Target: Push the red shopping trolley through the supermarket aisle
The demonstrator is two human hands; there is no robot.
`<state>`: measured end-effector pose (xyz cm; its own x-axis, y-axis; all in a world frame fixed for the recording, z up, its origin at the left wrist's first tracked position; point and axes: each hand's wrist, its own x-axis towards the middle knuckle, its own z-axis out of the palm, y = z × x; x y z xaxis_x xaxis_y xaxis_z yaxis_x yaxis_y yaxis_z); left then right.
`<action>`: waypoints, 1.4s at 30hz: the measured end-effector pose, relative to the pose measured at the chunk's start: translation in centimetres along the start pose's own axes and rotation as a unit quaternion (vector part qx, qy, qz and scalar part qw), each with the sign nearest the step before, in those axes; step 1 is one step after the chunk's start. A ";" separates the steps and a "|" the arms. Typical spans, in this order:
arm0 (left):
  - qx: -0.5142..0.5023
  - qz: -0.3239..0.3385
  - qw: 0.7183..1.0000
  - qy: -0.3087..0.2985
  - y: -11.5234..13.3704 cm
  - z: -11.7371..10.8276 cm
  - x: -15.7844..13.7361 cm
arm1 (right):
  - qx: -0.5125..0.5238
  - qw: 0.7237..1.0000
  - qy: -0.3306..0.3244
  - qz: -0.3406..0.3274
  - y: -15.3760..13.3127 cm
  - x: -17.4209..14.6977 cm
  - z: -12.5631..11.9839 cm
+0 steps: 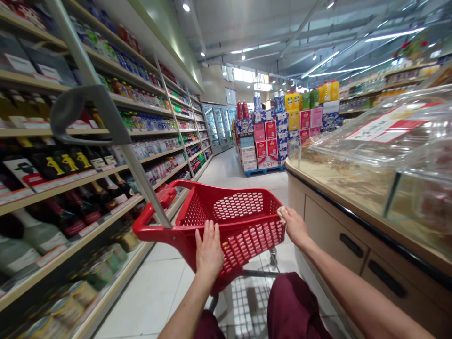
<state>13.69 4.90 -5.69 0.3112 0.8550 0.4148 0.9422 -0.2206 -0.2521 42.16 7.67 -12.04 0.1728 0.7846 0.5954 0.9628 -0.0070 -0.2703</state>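
A red plastic shopping cart (pixel 240 235) with slotted sides stands sideways in front of my knees. Flat against its near side, close to the rim, lies my left hand (pixel 209 252), fingers stretched out and nothing in them. At the cart's right corner, my right hand (pixel 295 227) is closed on a small off-white cloth (pixel 281 214), which touches the rim. Rising from the cart's left end is a grey metal pole (pixel 141 181) with a grey loop handle (pixel 84 115) on it. Through the slots, the basket's inside shows only in part.
Shelves of bottles and cans (pixel 106 127) line the left side. On the right runs a wooden counter (pixel 328 221) with clear plastic packages (pixel 381 136) on top. Ahead, stacked drink cartons (pixel 266 141) stand on a blue pallet (pixel 263 172), with glass-door fridges (pixel 217 125) beyond.
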 end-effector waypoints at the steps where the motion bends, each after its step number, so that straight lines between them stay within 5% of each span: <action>1: 0.001 -0.005 1.000 -0.003 0.2 0.0 0.1 | 0.000 1.000 0.003 0.003 -0.3 -0.2 0.0; 7: -0.017 0.039 0.998 -0.043 1.6 -0.2 0.5 | 0.064 0.977 0.029 -0.203 -3.5 -1.4 0.7; 13: -0.020 0.030 0.998 -0.049 1.6 0.2 0.1 | 0.034 0.998 0.043 0.019 1.6 -2.5 1.1; 18: -0.014 0.024 0.998 -0.061 1.6 0.0 -0.1 | 0.096 0.988 0.076 -0.091 0.7 -3.1 1.0; 22: -0.001 0.021 0.998 -0.061 1.4 -0.1 -0.2 | 0.120 0.985 0.102 -0.072 1.4 -4.5 1.9; 28: 0.016 0.027 0.998 -0.056 1.2 0.0 -0.3 | 0.153 0.981 -0.065 -0.095 1.6 -10.2 4.1; 35: 0.008 0.018 0.998 -0.055 1.4 0.0 -0.5 | 0.193 0.969 0.109 -0.109 -1.1 -5.7 0.2; 40: 0.015 0.035 0.998 -0.046 1.1 0.4 -0.7 | 0.161 0.974 -0.027 -0.154 -0.9 -9.4 2.9; 42: 0.014 0.037 0.998 -0.042 1.0 0.6 -0.8 | 0.168 0.972 -0.020 -0.163 -1.6 -9.5 2.7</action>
<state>14.31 4.31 -6.82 0.3673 0.8735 0.3197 0.9128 -0.2726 -0.3040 38.40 1.91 -19.35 -0.1458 0.7348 0.6625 0.8411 0.4446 -0.3080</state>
